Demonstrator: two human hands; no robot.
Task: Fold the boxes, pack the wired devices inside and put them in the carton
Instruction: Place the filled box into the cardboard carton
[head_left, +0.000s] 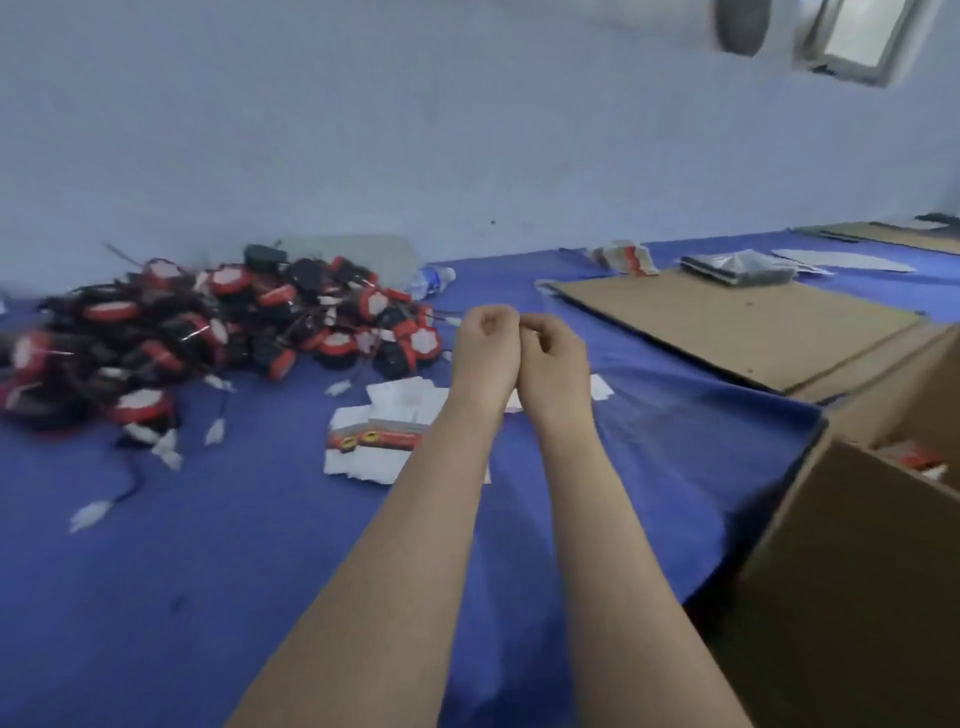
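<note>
Left hand (485, 343), right hand (553, 353): fingers curled, fists touching, nothing visible held | next: take one flat box (374, 441) | crease folds squarely before loading a wired device (421, 343)

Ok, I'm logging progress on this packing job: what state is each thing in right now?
Left hand: fingers curled, nothing seen in it.
Right hand: fingers curled, touching the left hand.
Wired devices: loose in a pile, unpacked.
Boxes: flat, unfolded, on the cloth.
Carton: open, red-and-white items inside.
Cardboard sheet: lying flat.
Bottle: lying on its side.
</note>
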